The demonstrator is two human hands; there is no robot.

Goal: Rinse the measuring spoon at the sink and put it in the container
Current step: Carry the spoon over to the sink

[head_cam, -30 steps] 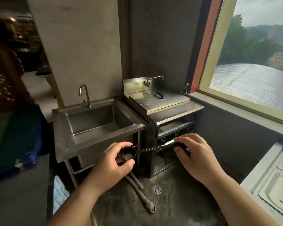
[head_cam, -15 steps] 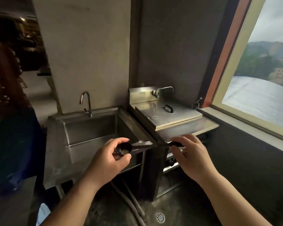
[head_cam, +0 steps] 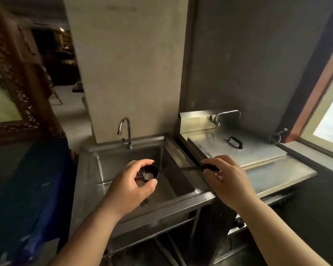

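A dark measuring spoon [head_cam: 173, 169] lies level over the basin of the steel sink [head_cam: 88, 166], with a pale residue in its round bowl. My left hand [head_cam: 132, 186] cups the bowl end between thumb and fingers. My right hand [head_cam: 226, 178] pinches the far end of the ribbed handle, above the sink's right rim. A curved faucet [head_cam: 125, 131] stands at the back of the sink, and no water runs from it. No container is in view.
Right of the sink sits a steel unit with a flat lid [head_cam: 236, 148], a black lid handle and its own small tap [head_cam: 226, 115]. A window [head_cam: 327, 120] fills the far right. A blue object [head_cam: 37, 189] stands left of the sink.
The view has closed in on the sink. Both hands, holding the spoon the same way, have come from in front of the sink to above its basin.
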